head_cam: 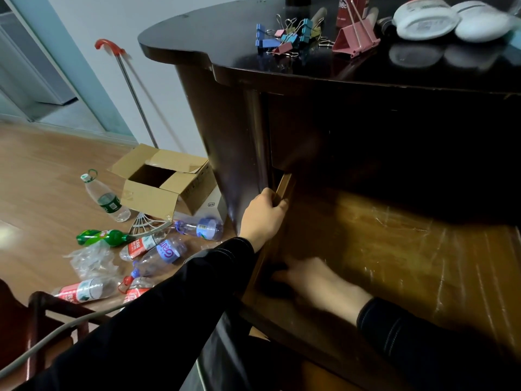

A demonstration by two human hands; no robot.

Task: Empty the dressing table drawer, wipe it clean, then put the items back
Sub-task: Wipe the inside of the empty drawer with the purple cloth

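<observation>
While my left hand (262, 218) is gripping the left side wall of the pulled-out drawer (394, 249), below the tabletop's (225, 52) overhanging edge, my right hand (318, 280) is lying blurred in its front left corner (I cannot tell whether it is holding anything). The drawer's scratched wooden floor is stretching open to the right.

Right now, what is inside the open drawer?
The drawer shows a bare, scratched wooden bottom. The right hand lies in its near left corner over something dark, too blurred to name. The back is hidden in shadow under the tabletop.
</observation>
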